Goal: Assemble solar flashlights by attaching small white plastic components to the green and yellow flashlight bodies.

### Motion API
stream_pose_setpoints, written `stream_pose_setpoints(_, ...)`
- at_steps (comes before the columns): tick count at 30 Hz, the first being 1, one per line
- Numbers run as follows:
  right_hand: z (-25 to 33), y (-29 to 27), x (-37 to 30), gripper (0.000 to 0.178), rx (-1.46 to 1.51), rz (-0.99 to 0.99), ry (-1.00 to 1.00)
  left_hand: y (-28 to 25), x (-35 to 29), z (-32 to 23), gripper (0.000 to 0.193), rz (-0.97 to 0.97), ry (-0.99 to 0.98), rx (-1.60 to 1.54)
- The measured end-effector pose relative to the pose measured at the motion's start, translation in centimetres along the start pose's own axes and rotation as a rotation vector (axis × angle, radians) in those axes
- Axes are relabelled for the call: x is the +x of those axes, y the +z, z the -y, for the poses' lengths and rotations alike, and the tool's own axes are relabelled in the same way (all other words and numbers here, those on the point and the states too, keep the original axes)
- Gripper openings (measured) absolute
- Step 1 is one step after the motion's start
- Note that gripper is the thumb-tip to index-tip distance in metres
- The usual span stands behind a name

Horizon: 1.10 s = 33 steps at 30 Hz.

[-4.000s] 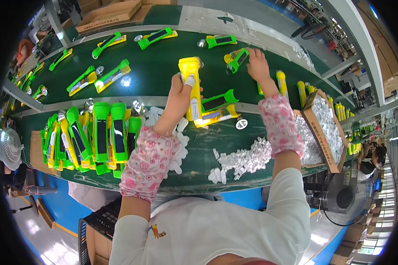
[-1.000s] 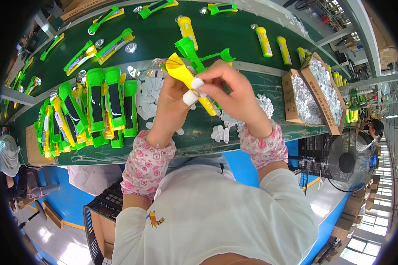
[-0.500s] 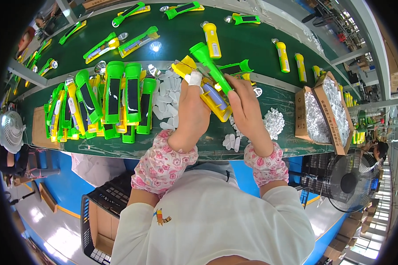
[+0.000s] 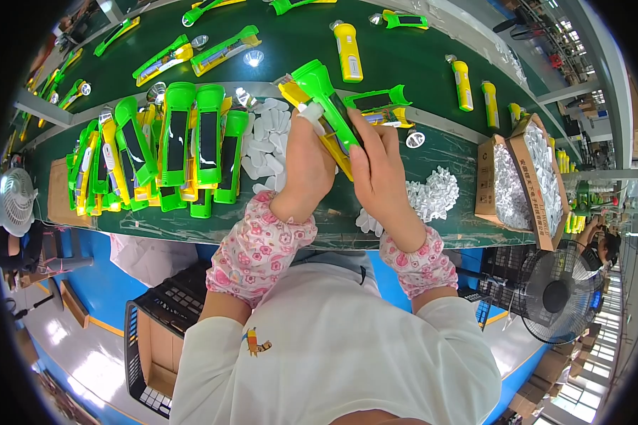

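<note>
My left hand is closed around a yellow flashlight half-shell, a white wrap on one of its fingers. My right hand grips a green flashlight half-shell with a dark panel along it. The green half lies over the yellow one, hiding most of the inside; whether their edges meet fully I cannot tell. Left of my hands, several green and yellow flashlights stand piled together. Flat white plastic pieces lie between that pile and my left hand. Small white parts are heaped beyond my right wrist.
Behind the bench, a green belt carries several flashlights and loose shells. An opened green-and-yellow flashlight lies just past my right hand. Cardboard boxes of white parts stand at the right, near a black fan. A black crate sits lower left.
My right hand has brought the green half down onto the yellow half, covering the battery that showed before. Flashlights on the belt have shifted slightly in the picture.
</note>
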State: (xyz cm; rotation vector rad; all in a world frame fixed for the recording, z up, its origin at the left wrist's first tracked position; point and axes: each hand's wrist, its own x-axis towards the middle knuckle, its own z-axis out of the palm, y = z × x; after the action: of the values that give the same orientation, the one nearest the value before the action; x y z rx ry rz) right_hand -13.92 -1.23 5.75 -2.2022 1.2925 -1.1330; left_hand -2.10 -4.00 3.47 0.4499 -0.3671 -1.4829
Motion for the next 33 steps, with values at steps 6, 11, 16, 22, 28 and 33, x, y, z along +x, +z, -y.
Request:
stream_pose_setpoints(6,-1.3,0.9,-0.6,0.055,-0.212,0.044,-0.013,-0.2,0.2,0.8,0.038,-0.019,-0.033,0.155)
stream_pose_setpoints(11,-2.2,1.5,-1.6,0.063,-0.299,0.03,-0.14,-1.8,1.7,-3.0,0.035,0.112,-0.132,0.413)
stream_pose_setpoints(16,-2.5,3.4,-2.6,0.062,-0.408,0.034,-0.135,-3.6,-0.5,-0.4,0.03,-0.067,-0.383,0.115)
stream_pose_setpoints(22,-2.9,1.0,-4.0,0.07,0.291,-0.001,0.236,-3.5,-0.1,-0.6,0.036,-0.12,-0.316,0.091)
stream_pose_setpoints(28,-4.3,1.2,-4.4,0.039,-0.013,0.098,0.108,-2.4,-1.6,0.6,0.048,-0.135,-0.273,0.136)
stream_pose_setpoints(33,-3.2,2.4,-6.0,0.044,-0.246,0.085,-0.066,-3.6,-2.9,-0.2,0.053,-0.136,-0.367,0.178)
